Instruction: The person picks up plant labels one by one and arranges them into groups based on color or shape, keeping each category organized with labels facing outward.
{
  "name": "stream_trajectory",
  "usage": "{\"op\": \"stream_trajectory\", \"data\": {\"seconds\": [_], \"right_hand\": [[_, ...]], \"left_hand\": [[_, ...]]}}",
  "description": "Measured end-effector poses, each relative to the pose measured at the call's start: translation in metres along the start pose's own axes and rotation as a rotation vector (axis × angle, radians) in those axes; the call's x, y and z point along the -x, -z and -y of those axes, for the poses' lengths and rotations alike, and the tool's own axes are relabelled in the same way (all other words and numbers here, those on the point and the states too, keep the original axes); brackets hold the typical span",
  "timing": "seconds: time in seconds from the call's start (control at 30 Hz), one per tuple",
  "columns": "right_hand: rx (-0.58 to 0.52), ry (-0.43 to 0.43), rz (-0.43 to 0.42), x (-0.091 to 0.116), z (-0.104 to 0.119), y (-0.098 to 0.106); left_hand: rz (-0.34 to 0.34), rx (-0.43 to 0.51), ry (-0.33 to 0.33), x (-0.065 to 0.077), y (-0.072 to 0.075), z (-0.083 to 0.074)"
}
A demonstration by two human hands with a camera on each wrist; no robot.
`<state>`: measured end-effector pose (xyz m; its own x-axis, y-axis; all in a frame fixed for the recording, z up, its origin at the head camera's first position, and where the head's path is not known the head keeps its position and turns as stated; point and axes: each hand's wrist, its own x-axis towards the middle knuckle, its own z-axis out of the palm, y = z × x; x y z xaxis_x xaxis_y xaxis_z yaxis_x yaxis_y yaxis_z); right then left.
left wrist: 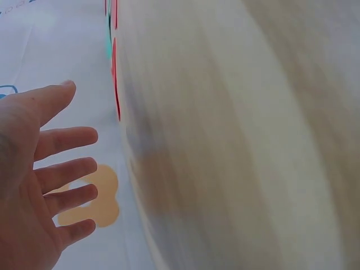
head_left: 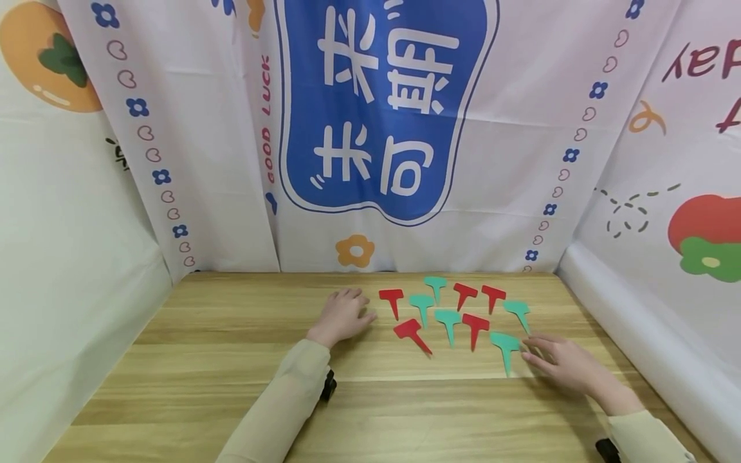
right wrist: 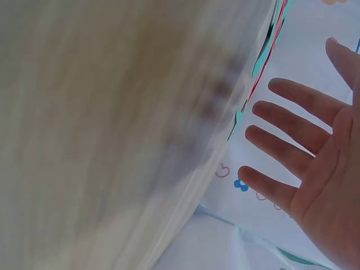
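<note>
Several flat T-shaped plant labels, red and green, lie spread out on the wooden table. My left hand [head_left: 343,316] is just left of them, nearest a red plant label [head_left: 392,296] and a second red label [head_left: 408,329]. Its fingers are spread and nothing is in them, as the left wrist view shows of the same hand [left wrist: 34,163]. At the right side of the group is my right hand [head_left: 564,363], fingertips close to a green plant label [head_left: 505,342]; whether they touch it I cannot tell. In the right wrist view the right hand [right wrist: 320,152] has straight, spread fingers.
The wooden table [head_left: 231,366] reaches back to a white printed cloth [head_left: 509,161] with a blue sign. Cloth walls also stand at the left [head_left: 69,257] and right [head_left: 648,180]. A roll of white cloth [head_left: 637,341] runs along the table's right edge.
</note>
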<state>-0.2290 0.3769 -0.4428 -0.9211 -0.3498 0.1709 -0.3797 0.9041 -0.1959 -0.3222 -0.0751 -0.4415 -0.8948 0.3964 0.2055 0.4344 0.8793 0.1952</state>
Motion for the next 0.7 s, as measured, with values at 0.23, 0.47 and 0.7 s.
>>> {"op": "stream_trajectory", "data": {"seconds": [0.23, 0.47, 0.7], "right_hand": [[0.017, 0.025, -0.003, 0.003, -0.008, 0.001], [0.018, 0.038, 0.025, 0.005, -0.012, 0.002], [0.016, 0.052, 0.025, 0.005, -0.017, 0.001]], "left_hand": [[0.001, 0.005, 0.006, -0.006, -0.003, -0.003], [0.012, 0.005, 0.013, -0.011, -0.004, -0.01], [0.013, 0.008, 0.005, -0.018, -0.009, -0.012]]}}
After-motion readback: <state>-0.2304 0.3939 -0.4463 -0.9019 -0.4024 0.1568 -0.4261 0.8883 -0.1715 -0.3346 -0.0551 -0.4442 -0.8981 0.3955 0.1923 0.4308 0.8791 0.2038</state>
